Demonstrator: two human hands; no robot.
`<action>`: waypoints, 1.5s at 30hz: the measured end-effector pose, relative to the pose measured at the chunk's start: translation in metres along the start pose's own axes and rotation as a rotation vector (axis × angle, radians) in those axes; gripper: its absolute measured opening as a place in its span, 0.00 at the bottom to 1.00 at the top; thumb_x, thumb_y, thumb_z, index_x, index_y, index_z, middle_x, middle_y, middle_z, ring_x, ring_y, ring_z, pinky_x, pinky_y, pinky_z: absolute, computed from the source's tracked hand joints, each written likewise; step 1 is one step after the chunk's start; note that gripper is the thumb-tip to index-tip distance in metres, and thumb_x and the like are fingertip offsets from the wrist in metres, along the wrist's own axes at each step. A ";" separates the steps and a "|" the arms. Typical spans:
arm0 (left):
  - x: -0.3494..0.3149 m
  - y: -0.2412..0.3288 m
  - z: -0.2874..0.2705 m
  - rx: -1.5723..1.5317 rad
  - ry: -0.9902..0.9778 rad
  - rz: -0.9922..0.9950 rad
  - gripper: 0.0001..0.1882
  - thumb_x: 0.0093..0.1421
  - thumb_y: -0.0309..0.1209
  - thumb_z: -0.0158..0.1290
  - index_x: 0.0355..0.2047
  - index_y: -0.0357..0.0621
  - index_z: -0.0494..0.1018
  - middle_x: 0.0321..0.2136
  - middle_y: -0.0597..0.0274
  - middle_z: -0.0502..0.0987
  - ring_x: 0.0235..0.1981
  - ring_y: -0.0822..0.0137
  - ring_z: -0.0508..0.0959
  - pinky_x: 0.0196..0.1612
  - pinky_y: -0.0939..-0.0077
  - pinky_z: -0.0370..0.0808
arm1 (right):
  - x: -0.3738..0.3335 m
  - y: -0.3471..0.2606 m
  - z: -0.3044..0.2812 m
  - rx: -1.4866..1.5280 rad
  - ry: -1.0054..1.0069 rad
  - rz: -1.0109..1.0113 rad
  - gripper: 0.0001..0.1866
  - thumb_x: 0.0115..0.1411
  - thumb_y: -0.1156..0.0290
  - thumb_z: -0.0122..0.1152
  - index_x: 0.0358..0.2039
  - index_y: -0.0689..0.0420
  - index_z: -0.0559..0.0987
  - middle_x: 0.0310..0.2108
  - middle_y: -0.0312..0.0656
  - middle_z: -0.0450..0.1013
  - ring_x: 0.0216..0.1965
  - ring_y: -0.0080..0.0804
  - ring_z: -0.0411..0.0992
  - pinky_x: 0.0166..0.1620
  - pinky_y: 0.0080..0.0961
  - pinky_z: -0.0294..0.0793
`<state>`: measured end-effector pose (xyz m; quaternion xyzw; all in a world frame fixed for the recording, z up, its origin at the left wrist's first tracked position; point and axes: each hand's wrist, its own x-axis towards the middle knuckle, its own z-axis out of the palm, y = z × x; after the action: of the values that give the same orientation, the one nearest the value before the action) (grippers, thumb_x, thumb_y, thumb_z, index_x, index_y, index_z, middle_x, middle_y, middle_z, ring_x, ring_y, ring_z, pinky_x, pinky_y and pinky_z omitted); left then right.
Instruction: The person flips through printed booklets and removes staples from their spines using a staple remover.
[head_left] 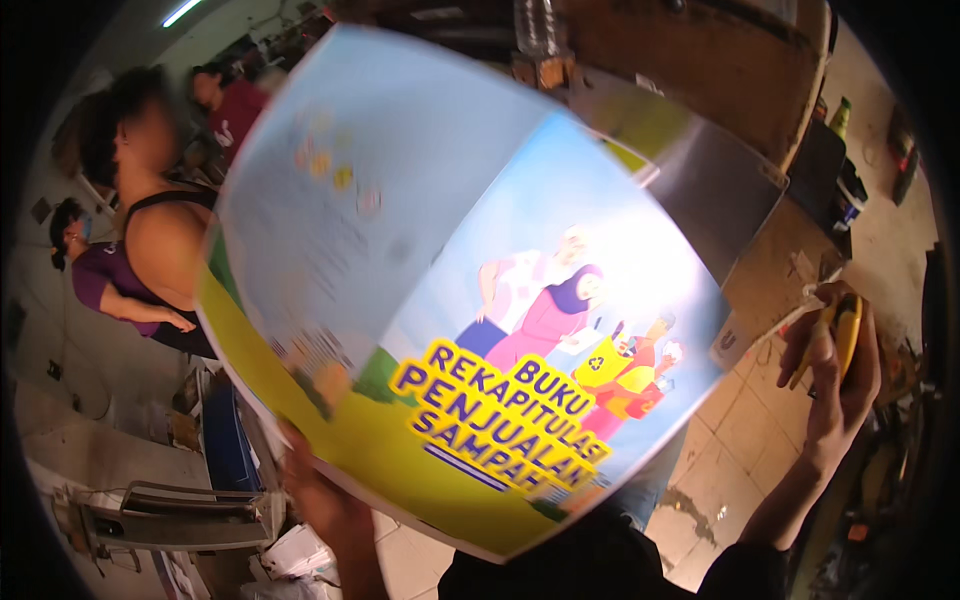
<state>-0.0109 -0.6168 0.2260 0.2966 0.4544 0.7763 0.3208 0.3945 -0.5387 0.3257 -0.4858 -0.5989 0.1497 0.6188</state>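
Observation:
A large printed book cover (450,270), opened out flat, fills the middle of the view and tilts. It is light blue with a yellow-green lower band, cartoon people and bold lettering; its left half is blurred. My left hand (325,505) grips its lower left edge, with the fingertips partly hidden at the sheet. Off the right edge of the cover, my right hand (840,370) is closed around a yellow-handled tool (850,335). The tool's exact kind is unclear. My right hand is apart from the cover.
People stand at the left, one near person (170,235) close to the sheet. A metal-framed stand (180,515) is at lower left. Beyond the cover are a brown worktop (720,60) and a clear plastic bottle (538,30). A green bottle (841,115) stands at far right.

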 end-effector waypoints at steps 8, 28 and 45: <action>-0.120 -0.077 0.033 -0.264 0.157 -0.574 0.26 0.70 0.32 0.51 0.64 0.38 0.58 0.56 0.53 0.71 0.58 0.61 0.72 0.62 0.62 0.71 | -0.010 0.017 0.055 -0.124 -0.768 -0.168 0.20 0.52 0.83 0.67 0.47 0.66 0.77 0.39 0.49 0.78 0.38 0.41 0.78 0.45 0.33 0.78; -0.138 -0.086 0.032 -0.169 -1.040 -1.120 0.19 0.66 0.34 0.58 0.54 0.38 0.74 0.44 0.58 0.80 0.46 0.60 0.80 0.50 0.66 0.78 | -0.041 0.068 0.102 -0.085 -1.154 -0.016 0.25 0.40 0.86 0.72 0.43 0.62 0.85 0.39 0.45 0.79 0.39 0.37 0.79 0.43 0.29 0.79; -0.006 -0.093 0.090 1.092 -1.240 0.270 0.32 0.65 0.62 0.44 0.65 0.67 0.69 0.73 0.55 0.52 0.74 0.44 0.46 0.70 0.31 0.33 | -0.031 0.065 0.100 -0.171 -1.285 -0.066 0.28 0.37 0.83 0.73 0.44 0.60 0.83 0.38 0.44 0.77 0.37 0.42 0.78 0.41 0.35 0.80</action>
<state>0.0820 -0.5400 0.1791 0.8355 0.4682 0.1749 0.2284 0.3240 -0.4887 0.2372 -0.3285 -0.8742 0.3432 0.1006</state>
